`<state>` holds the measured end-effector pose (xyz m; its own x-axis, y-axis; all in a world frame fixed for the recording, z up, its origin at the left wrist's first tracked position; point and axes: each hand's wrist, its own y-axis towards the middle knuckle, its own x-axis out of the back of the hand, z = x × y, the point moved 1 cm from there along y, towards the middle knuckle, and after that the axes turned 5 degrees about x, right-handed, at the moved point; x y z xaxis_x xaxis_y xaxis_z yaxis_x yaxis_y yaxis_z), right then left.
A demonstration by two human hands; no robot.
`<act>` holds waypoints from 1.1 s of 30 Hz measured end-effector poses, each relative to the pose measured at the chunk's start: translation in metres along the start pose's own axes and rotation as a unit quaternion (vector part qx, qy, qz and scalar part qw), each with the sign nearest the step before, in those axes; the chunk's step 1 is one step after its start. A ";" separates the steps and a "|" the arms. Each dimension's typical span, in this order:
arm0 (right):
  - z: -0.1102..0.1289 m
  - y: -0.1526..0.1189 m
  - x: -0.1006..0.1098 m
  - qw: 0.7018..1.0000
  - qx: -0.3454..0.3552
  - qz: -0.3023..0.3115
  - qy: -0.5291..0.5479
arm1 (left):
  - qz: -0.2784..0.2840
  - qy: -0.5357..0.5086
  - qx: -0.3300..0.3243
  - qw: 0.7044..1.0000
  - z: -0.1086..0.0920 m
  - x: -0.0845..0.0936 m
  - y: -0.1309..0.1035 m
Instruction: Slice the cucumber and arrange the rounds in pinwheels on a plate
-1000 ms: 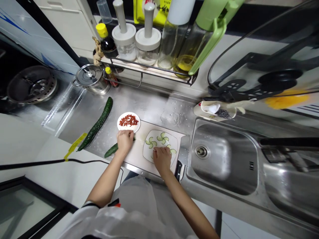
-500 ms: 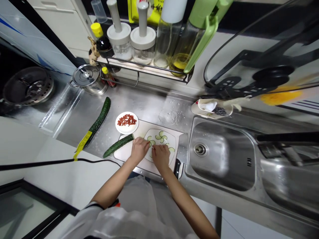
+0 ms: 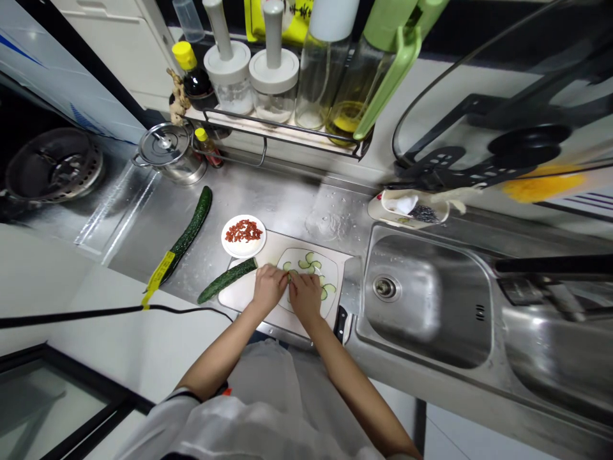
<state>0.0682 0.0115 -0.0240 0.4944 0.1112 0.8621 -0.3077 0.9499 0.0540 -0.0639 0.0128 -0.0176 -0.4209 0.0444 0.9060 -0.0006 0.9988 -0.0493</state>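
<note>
My left hand [image 3: 269, 286] and my right hand [image 3: 305, 295] meet over the left side of a clear-looking square plate [image 3: 334, 267]. Their fingertips are pinched together around a small cucumber slice [image 3: 289, 276], mostly hidden by the fingers. More thin cucumber slices [image 3: 310, 262] lie on the plate in curved, flower-like groups. Beneath the plate is a pale cutting board [image 3: 272, 244]. A cut piece of cucumber [image 3: 225, 281] rests partly on the board, left of my left hand. At the board's right edge lies a cleaver [image 3: 352, 287] with a black handle.
A white dish of red berries [image 3: 244, 252] stands behind the board. Farther left are a whole cucumber [image 3: 192, 227] with yellow tape and a lidded pot [image 3: 167, 153]. The sink [image 3: 426, 294] is on the right. A rack [image 3: 282, 131] of jars and bottles runs along the wall.
My right hand has shifted slightly left and up, so its fingertips now meet those of my left hand. My left hand has barely moved.
</note>
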 end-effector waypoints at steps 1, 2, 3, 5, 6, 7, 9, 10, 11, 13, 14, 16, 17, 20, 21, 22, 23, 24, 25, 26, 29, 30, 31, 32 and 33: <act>-0.001 0.000 -0.001 1.000 0.000 -0.004 0.002 | -0.003 0.000 -0.001 1.000 0.000 0.000 0.000; -0.001 0.001 -0.002 1.000 0.000 -0.008 0.003 | -0.006 0.001 -0.003 1.000 0.000 0.000 0.001; -0.002 0.001 -0.004 1.000 0.002 -0.012 0.005 | -0.009 0.001 -0.004 1.000 0.000 0.000 0.001; -0.004 0.001 -0.006 1.000 0.006 -0.019 0.008 | -0.015 0.000 -0.006 1.000 0.000 -0.001 0.001; -0.004 0.002 -0.007 1.000 0.008 -0.023 0.010 | -0.017 -0.002 -0.006 1.000 0.000 -0.001 0.002; -0.005 0.002 -0.008 1.000 0.010 -0.026 0.011 | -0.019 -0.004 -0.005 1.000 0.000 -0.002 0.002; -0.006 0.002 -0.009 0.999 0.014 -0.032 0.014 | -0.023 -0.011 -0.004 1.000 0.001 -0.003 0.002; -0.006 0.002 -0.010 0.999 0.016 -0.034 0.015 | -0.025 -0.015 -0.003 1.000 0.001 -0.004 0.002; -0.006 0.002 -0.010 0.999 0.017 -0.036 0.016 | -0.025 -0.018 -0.003 1.000 0.001 -0.004 0.002; -0.006 0.003 -0.009 0.999 0.017 -0.039 0.019 | -0.026 -0.023 -0.005 0.999 0.001 -0.005 0.002; -0.006 0.003 -0.009 0.999 0.016 -0.040 0.020 | -0.027 -0.025 -0.006 0.999 0.001 -0.005 0.002; -0.006 0.004 -0.008 0.999 0.015 -0.038 0.020 | -0.028 -0.027 -0.011 0.999 0.001 -0.005 0.002; -0.005 0.004 -0.008 0.999 0.015 -0.036 0.019 | -0.029 -0.028 -0.013 0.999 0.001 -0.005 0.002; -0.004 0.005 -0.006 0.999 0.015 -0.033 0.016 | -0.031 -0.028 -0.016 0.999 0.001 -0.006 0.003; -0.004 0.005 -0.006 0.999 0.015 -0.033 0.015 | -0.030 -0.027 -0.015 0.999 0.002 -0.006 0.003; -0.004 0.005 -0.005 0.999 0.014 -0.033 0.014 | -0.029 -0.026 -0.015 0.999 0.002 -0.006 0.003; -0.004 0.005 -0.005 0.999 0.014 -0.033 0.014 | -0.028 -0.025 -0.015 0.999 0.002 -0.007 0.003; -0.004 0.005 -0.005 0.999 0.012 -0.034 0.014 | -0.027 -0.023 -0.014 0.999 0.002 -0.007 0.004; -0.004 0.005 -0.005 0.999 0.011 -0.035 0.015 | -0.026 -0.021 -0.014 0.999 0.002 -0.007 0.004; -0.004 0.005 -0.005 0.999 0.010 -0.036 0.017 | -0.027 -0.020 -0.015 0.999 0.003 -0.007 0.004; -0.004 0.005 -0.006 0.999 0.012 -0.038 0.022 | -0.028 -0.022 -0.014 0.999 0.003 -0.008 0.003; -0.005 0.005 -0.006 0.999 0.013 -0.038 0.023 | -0.027 -0.023 -0.014 0.999 0.003 -0.009 0.003; -0.005 0.006 -0.007 0.999 0.014 -0.037 0.023 | -0.025 -0.023 -0.013 0.999 0.004 -0.009 0.003; -0.005 0.006 -0.007 0.999 0.014 -0.036 0.023 | -0.023 -0.024 -0.011 0.999 0.004 -0.009 0.003; -0.005 0.006 -0.007 0.999 0.014 -0.034 0.023 | -0.021 -0.025 -0.010 0.999 0.005 -0.010 0.003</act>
<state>0.0668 0.0174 -0.0324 0.5511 0.0600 0.8323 -0.2946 0.9472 0.1268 -0.0640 0.0150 -0.0287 -0.4658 0.0013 0.8849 -0.0012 1.0000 -0.0021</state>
